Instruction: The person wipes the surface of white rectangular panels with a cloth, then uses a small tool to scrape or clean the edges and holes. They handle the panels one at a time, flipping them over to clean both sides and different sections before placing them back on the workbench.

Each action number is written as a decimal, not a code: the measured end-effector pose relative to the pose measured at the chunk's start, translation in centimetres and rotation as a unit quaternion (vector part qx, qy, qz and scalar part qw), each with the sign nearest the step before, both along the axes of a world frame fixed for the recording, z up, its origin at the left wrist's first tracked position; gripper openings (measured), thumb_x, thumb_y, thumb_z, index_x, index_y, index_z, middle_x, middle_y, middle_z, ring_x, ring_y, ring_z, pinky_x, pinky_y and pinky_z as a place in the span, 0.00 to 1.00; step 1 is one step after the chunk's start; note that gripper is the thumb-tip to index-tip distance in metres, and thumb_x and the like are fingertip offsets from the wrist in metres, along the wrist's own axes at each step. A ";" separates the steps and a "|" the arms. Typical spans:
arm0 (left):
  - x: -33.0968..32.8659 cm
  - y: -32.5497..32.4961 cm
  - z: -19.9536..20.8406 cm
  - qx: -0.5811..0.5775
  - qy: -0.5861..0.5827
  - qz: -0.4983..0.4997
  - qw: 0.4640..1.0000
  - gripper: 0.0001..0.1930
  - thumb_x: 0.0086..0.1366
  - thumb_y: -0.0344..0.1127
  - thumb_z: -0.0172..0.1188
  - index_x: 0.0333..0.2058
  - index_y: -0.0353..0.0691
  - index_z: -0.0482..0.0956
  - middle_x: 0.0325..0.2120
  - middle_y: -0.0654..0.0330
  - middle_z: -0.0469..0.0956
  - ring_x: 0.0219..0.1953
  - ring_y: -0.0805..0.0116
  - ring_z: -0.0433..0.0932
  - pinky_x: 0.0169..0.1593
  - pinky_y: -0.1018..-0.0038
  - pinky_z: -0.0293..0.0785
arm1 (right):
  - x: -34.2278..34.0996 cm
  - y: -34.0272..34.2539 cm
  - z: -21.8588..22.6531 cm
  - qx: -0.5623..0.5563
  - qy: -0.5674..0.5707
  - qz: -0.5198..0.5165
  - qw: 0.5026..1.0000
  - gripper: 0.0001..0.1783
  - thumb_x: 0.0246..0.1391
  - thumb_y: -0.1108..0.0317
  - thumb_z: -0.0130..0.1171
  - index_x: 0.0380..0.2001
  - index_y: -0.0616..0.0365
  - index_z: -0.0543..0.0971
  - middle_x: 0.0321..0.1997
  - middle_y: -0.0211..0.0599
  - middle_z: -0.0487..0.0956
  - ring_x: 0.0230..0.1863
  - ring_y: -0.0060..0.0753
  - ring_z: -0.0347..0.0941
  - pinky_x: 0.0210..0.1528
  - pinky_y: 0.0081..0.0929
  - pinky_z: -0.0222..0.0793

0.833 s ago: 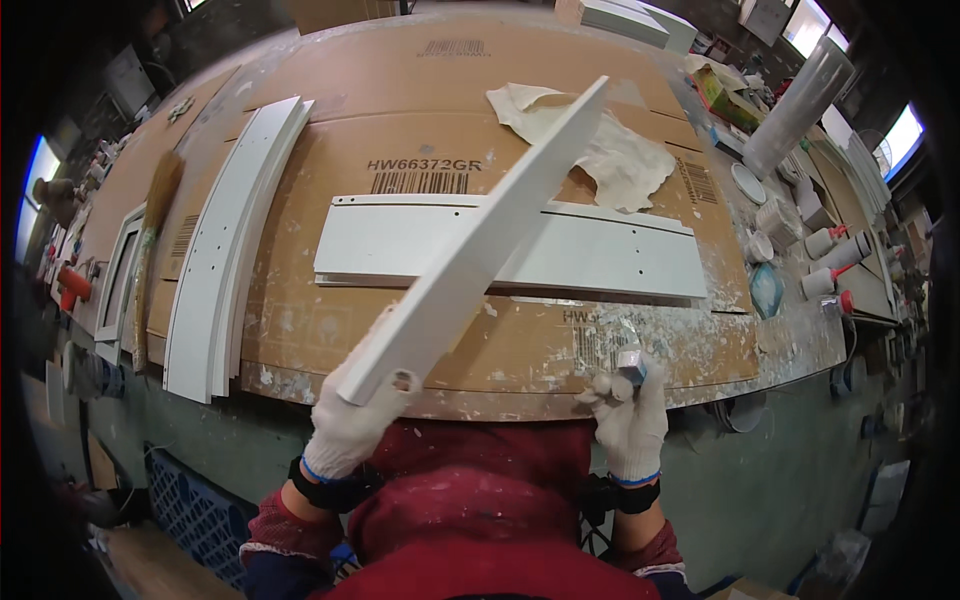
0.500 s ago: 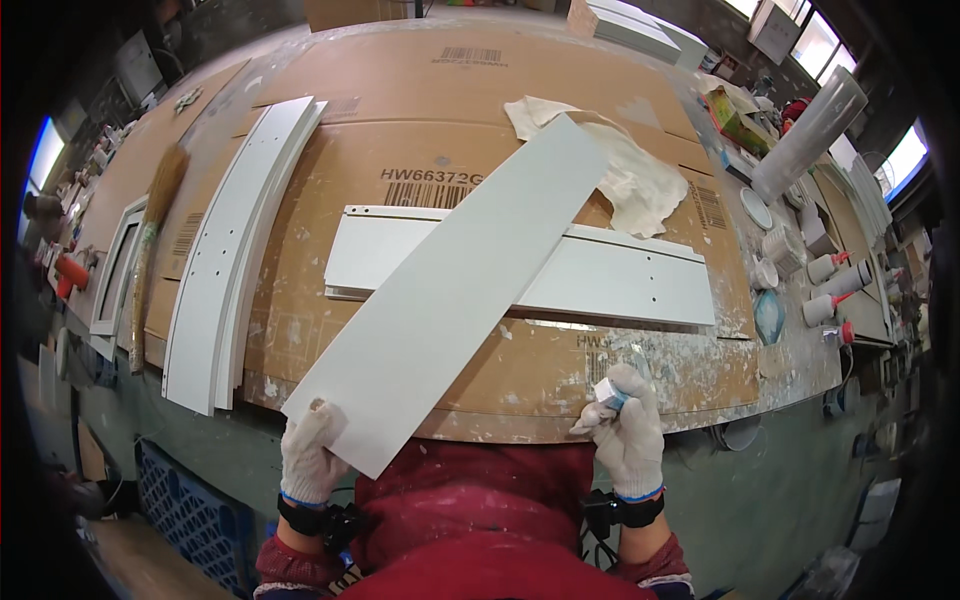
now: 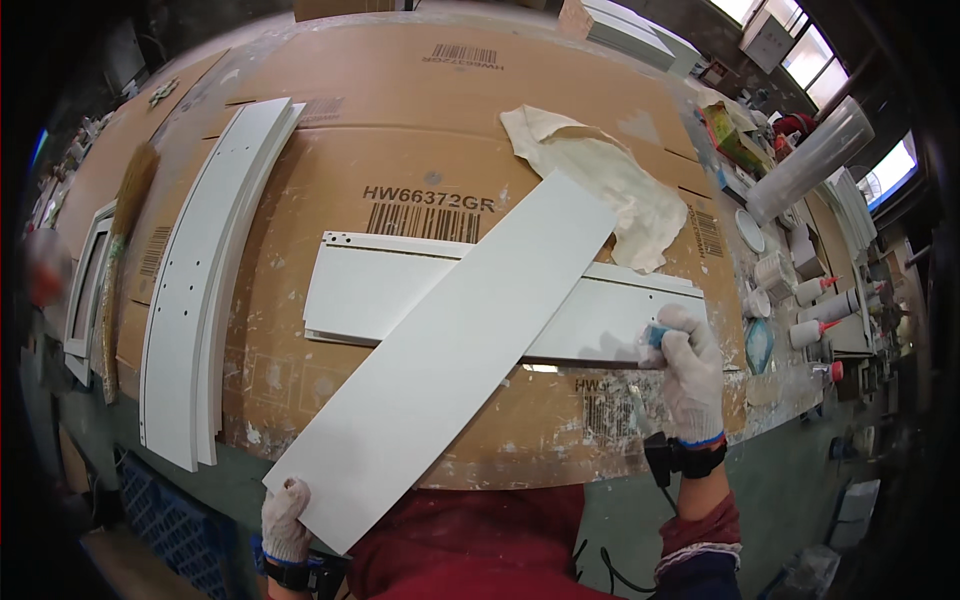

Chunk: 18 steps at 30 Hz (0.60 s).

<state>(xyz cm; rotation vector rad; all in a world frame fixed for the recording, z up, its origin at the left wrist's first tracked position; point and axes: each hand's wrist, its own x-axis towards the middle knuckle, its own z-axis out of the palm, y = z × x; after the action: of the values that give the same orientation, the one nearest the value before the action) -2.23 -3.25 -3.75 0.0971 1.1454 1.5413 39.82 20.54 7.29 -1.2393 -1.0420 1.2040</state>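
A long white board (image 3: pixel 450 350) lies slantwise across a stack of white drilled boards (image 3: pixel 395 285), its near left end jutting past the table edge. That end is gripped by my left hand (image 3: pixel 287 520), in a knitted glove, thumb on top. My right hand (image 3: pixel 690 370), gloved too, is closed around a small blue-and-white block (image 3: pixel 655 336), which looks like a sanding block, over the right end of the stack and apart from the slanted board. A cream cloth (image 3: pixel 605 180) lies crumpled beyond the board's far end.
Cardboard sheets (image 3: pixel 330 190) cover the table. More white boards (image 3: pixel 200 270) are stacked at left beside a long brush (image 3: pixel 125 240). Along the right edge stand glue bottles (image 3: pixel 812 333), cups and a clear plastic roll (image 3: pixel 810 160). A blue plastic pallet (image 3: pixel 175 530) is below at left.
My right hand has moved up and right with the block, from the table's front edge to over the stack. The slanted board has come nearer to me, its far end off the cloth's middle.
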 end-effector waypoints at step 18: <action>-0.3 -2.4 -1.2 -0.061 0.043 -0.082 0.994 0.39 0.49 0.53 0.71 0.51 0.31 0.65 0.45 0.50 0.74 0.44 0.54 0.78 0.46 0.60 0.80 | 13.6 2.9 -4.9 0.127 -0.129 -0.317 0.931 0.15 0.59 0.76 0.55 0.49 0.65 0.71 0.46 0.36 0.75 0.40 0.23 0.72 0.39 0.21 0.71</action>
<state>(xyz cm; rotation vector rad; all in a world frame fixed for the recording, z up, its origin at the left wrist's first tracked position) -2.56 -5.63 -4.95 0.1734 1.2656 1.3297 53.39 23.48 2.35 -1.3996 -0.8470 0.4029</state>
